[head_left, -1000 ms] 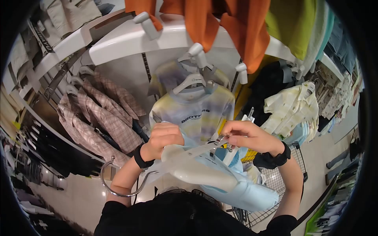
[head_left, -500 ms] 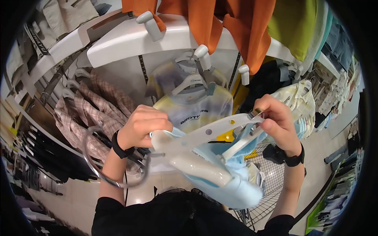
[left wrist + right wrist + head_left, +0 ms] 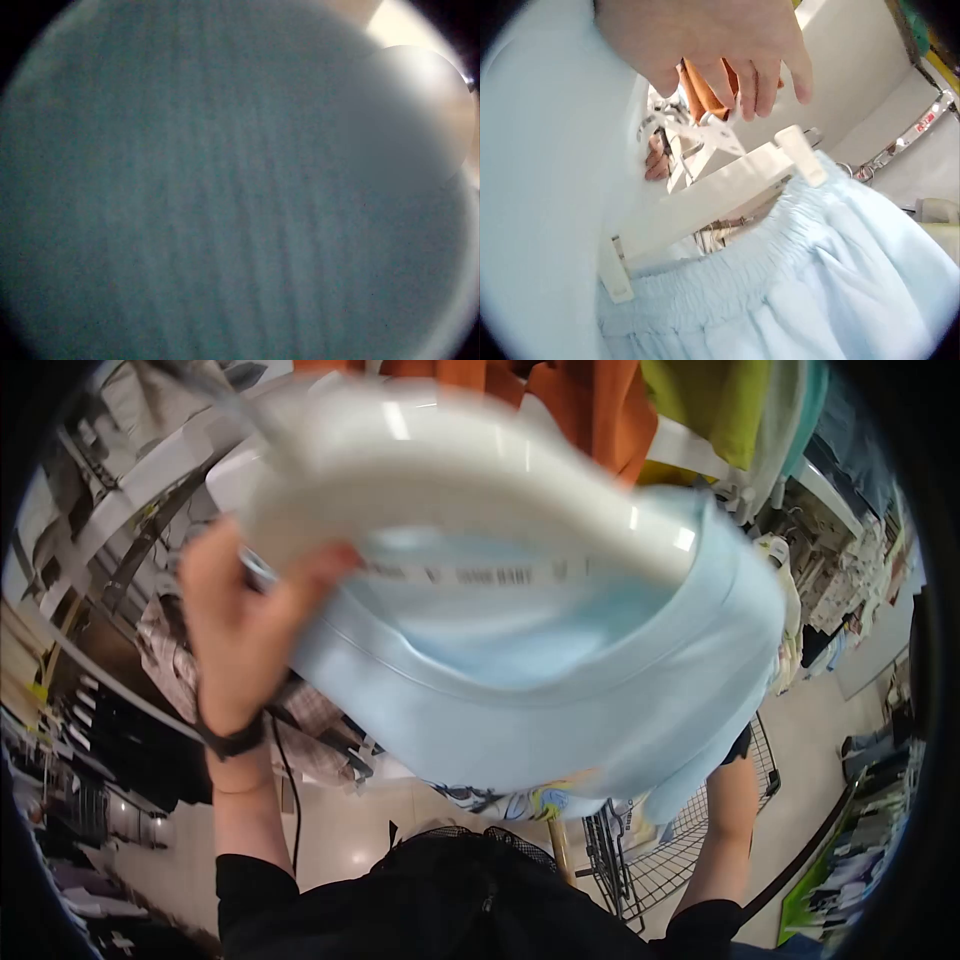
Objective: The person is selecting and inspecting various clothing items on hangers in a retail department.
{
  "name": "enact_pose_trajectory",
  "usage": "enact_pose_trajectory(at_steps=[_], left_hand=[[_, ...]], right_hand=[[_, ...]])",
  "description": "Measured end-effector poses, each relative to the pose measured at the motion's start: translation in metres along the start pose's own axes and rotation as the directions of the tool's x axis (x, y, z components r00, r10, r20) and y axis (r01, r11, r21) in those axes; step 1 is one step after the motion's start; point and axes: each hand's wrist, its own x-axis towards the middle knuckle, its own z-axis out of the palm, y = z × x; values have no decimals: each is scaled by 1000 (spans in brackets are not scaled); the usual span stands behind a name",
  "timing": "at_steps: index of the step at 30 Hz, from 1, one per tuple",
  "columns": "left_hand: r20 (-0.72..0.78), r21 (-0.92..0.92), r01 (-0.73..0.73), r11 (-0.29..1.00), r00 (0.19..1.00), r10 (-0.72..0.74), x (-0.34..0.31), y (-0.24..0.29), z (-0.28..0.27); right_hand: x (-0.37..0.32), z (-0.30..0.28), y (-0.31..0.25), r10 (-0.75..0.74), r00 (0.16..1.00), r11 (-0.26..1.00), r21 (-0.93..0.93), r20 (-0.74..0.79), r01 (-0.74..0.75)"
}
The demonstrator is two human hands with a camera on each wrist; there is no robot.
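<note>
A light blue shirt on a white hanger fills the middle of the head view, blurred by motion. My left hand pinches the hanger and shirt at the left shoulder, thumb on the near side. Behind the shirt, my right hand is hidden from the head camera. The right wrist view shows that hand with its fingers extended above a white clip hanger, whose clips hold a light blue garment by its gathered waist. Blurred blue-grey cloth covers most of the left wrist view.
Orange clothes and a green one hang above. Plaid shirts hang behind my left arm. A wire cart stands at lower right, near my right forearm.
The shirt and hanger have risen and turned, the collar now facing the camera. My left hand has moved left and up. My right hand has gone out of sight behind the shirt.
</note>
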Motion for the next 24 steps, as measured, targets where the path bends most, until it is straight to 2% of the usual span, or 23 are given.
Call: enact_pose_trajectory(at_steps=[3, 5, 6, 9, 10, 12, 15, 18, 20, 21, 22, 23, 24], left_hand=[[-184, 318, 9, 948, 982, 53, 16, 12, -30], [-200, 350, 25, 936, 979, 49, 28, 8, -62], [-210, 447, 5, 895, 973, 99, 34, 5, -81], [-194, 748, 111, 655, 979, 56, 36, 11, -125], [-168, 586, 2, 811, 978, 119, 42, 44, -81], [-149, 396, -117, 911, 970, 190, 39, 64, -69], [-114, 326, -169, 930, 970, 216, 8, 22, -119], [-110, 244, -177, 954, 972, 208, -23, -21, -169], [-141, 172, -151, 973, 974, 176, -43, -37, -190], [-175, 170, -146, 975, 969, 175, -49, -40, -188], [-208, 167, -141, 976, 962, 175, -56, -42, -187], [-129, 153, -145, 977, 978, 166, -62, -48, -188], [-50, 140, -146, 979, 987, 155, -70, -50, -190]], right_hand=[[-3, -12, 1, -100, 991, 993, -78, -93, 93], [-4, -13, 1, -191, 974, 976, -132, -124, 175], [-2, -14, 3, -221, 967, 968, -151, -127, 201], [15, -6, 2, -362, 924, 920, -209, -125, 332], [22, -3, 0, -411, 904, 897, -229, -121, 377], [40, 6, -8, -503, 858, 846, -260, -101, 465], [55, 19, -22, -614, 786, 763, -308, -70, 569], [73, 50, -29, -648, 762, 731, -288, -12, 618], [90, 88, -32, -569, 822, 807, -179, 18, 563], [92, 105, -39, -567, 823, 809, -173, 21, 562], [91, 121, -47, -501, 865, 865, -26, -8, 501], [88, 135, -54, -427, 904, 896, 122, -22, 427], [83, 143, -63, -299, 952, 935, 221, 69, 278]])
